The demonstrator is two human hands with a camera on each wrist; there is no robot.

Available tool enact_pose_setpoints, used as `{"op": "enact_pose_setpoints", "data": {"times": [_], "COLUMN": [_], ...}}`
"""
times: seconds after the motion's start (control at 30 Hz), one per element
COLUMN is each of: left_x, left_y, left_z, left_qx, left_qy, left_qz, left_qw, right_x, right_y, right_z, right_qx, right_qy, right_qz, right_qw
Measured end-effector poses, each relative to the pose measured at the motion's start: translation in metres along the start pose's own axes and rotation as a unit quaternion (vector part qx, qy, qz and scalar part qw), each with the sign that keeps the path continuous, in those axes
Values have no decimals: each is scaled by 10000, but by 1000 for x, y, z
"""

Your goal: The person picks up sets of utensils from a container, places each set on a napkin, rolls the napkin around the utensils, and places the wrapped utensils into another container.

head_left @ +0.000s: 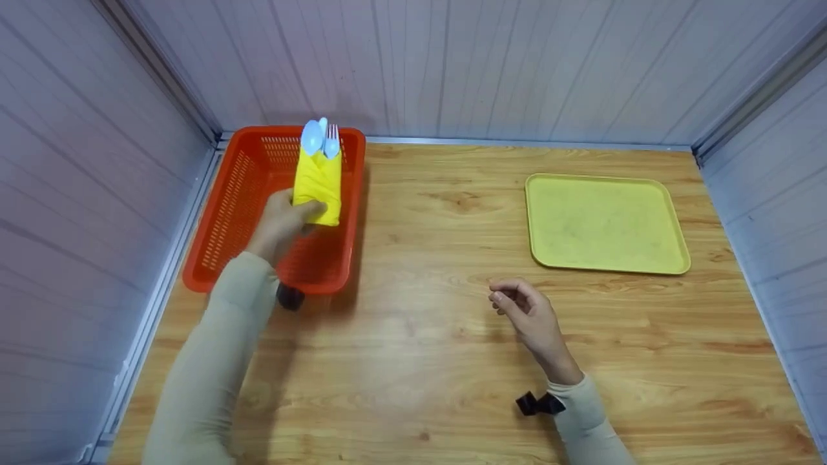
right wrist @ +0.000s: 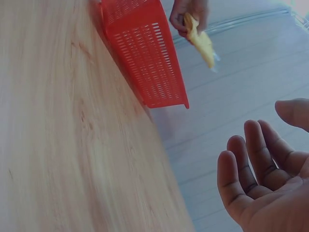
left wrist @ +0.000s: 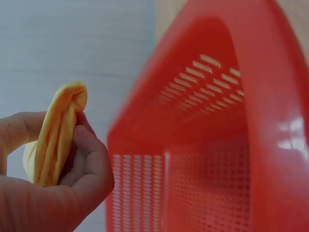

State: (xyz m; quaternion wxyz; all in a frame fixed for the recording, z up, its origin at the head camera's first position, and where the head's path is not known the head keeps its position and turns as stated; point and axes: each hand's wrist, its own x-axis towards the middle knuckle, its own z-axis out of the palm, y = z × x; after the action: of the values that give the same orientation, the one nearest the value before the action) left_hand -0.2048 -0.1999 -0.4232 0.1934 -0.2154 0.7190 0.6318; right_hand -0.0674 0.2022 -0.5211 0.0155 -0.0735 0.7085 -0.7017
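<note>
My left hand [head_left: 281, 223] grips the lower end of a folded yellow napkin [head_left: 318, 184], thumb on top and fingers beneath. A light blue spoon [head_left: 312, 137], a fork [head_left: 332, 143] and a third light blue piece, mostly hidden behind them, stick out of its far end. This bundle is held above the red basket [head_left: 352, 258], over its right half in the head view. From the left wrist view, the napkin [left wrist: 60, 130] shows edge-on between thumb and fingers. My right hand [head_left: 533, 323] hangs loosely curled over the table, holding nothing; its fingers [right wrist: 229, 179] are parted from the thumb.
A yellow tray [head_left: 607, 226] lies on the wooden table [head_left: 426, 361] at the back right. The basket stands at the back left, close to the left and back walls. Pale panels [head_left: 452, 71] enclose the table at the back and both sides.
</note>
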Motion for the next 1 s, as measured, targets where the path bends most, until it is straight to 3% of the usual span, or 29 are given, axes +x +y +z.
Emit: {"op": "enact_pose_setpoints", "data": {"times": [0.2,0.37,0.6,0.7,0.87,1.0], "left_x": [21,29,37,42,59,55], "left_y": [-8,-9,1,-2,-8,-3], "left_z": [-12,-17,-14,-13,-6,2], "left_qx": [429,768,982,1080,1421,1629], "left_qy": [159,424,459,455,558,650], "left_qz": [-646,-1119,-1022,-1065,-1339,-1617], "left_qw": [9969,9898,9888,9874,9792,9711], "right_x": [-1,-1,-2,-2,-1,-1], "right_y": [2,3,5,6,5,5], "right_z": [0,-2,-3,-2,-5,-6], "right_qx": [8,-31,42,80,-14,-21], "right_qy": [12,11,44,-8,5,0], "right_qz": [90,120,139,154,225,235], "right_qw": [10000,9999,9999,9999,9997,9997]}}
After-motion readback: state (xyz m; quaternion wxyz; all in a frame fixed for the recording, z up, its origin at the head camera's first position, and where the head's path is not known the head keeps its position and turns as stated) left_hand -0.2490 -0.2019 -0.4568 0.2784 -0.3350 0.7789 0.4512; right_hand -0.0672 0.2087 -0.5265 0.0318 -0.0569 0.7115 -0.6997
